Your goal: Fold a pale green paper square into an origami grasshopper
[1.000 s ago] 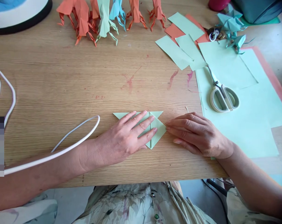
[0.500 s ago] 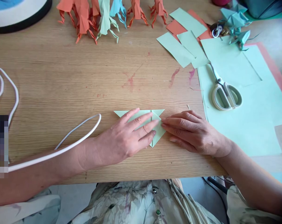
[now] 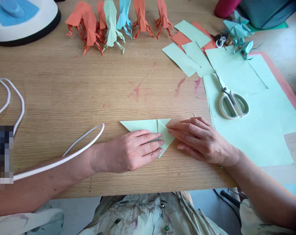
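Observation:
A light green sheet of folded paper [image 3: 145, 124] lies on the table in front of me, its long straight edge away from me and one corner pointing towards me. Over its lower left part my left hand [image 3: 135, 150] rests palm down, fingers stretched out flat across the central crease. At the paper's right corner, my right hand [image 3: 201, 139] has its thumb and fingertips closed together on the edge. The underside of the paper and my left thumb are hidden.
Scissors [image 3: 233, 103] lie on green paper sheets [image 3: 250, 140] at the right, near cut paper strips [image 3: 180, 59]. Orange, green and blue origami figures [image 3: 111, 26] stand along the back. A white cable [image 3: 64, 164] crosses over my left forearm; a white-and-blue appliance [image 3: 27, 32] sits back left.
My left hand's fingers have drawn closer together and slid slightly towards me, uncovering more of the paper's far edge. My right hand stays at the corner. The whole view has shifted slightly.

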The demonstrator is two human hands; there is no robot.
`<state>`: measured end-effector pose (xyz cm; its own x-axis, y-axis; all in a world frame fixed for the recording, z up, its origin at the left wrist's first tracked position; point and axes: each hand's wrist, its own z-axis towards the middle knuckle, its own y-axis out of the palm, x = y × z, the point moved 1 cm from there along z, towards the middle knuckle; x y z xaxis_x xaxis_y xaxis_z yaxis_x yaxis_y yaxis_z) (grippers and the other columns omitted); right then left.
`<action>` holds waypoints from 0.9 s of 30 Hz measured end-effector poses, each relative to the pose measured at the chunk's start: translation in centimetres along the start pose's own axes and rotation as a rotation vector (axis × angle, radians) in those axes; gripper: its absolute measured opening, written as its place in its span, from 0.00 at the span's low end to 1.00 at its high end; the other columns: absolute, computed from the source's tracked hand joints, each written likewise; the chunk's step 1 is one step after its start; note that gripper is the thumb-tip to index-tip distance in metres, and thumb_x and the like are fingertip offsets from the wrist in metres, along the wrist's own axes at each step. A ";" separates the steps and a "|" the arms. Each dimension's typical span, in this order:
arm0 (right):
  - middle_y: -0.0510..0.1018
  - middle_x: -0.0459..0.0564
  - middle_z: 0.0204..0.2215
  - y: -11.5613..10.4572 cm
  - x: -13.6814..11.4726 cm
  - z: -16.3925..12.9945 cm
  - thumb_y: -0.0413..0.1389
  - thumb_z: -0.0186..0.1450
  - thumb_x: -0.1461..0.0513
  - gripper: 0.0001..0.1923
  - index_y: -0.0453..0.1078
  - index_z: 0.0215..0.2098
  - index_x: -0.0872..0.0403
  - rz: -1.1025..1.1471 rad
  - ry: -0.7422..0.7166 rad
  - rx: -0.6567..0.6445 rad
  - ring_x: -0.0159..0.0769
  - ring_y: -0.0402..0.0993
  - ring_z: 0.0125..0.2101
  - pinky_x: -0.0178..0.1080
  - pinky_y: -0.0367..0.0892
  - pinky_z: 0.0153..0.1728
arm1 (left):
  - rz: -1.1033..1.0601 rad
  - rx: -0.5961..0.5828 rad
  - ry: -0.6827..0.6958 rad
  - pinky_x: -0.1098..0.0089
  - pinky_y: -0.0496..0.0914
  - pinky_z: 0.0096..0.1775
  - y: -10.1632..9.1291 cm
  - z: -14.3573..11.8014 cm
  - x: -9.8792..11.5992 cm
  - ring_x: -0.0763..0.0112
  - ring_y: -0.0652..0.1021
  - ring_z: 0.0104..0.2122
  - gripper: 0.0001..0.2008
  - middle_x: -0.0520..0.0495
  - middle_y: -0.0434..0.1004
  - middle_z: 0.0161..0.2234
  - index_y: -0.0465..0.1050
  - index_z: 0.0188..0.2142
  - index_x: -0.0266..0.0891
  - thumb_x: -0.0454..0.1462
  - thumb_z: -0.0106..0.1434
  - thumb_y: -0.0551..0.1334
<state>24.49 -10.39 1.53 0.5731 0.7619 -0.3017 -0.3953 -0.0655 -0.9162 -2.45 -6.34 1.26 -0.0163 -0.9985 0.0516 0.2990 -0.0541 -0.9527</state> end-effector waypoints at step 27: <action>0.72 0.59 0.45 1.6 -1.2 2.5 0.48 0.73 0.54 0.24 0.65 0.62 0.58 -0.214 0.181 -0.066 0.47 0.64 0.41 0.49 0.63 0.42 | -0.015 0.081 -0.052 0.62 0.76 0.50 0.3 0.3 0.1 0.59 0.77 0.55 0.12 0.43 0.80 0.53 0.77 0.50 0.36 0.31 0.70 0.58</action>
<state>21.38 -9.84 1.04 0.7599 0.6356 -0.1363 -0.2070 0.0378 -0.9776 -2.07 -6.45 1.04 0.0276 -0.9962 0.0830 0.3753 -0.0666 -0.9245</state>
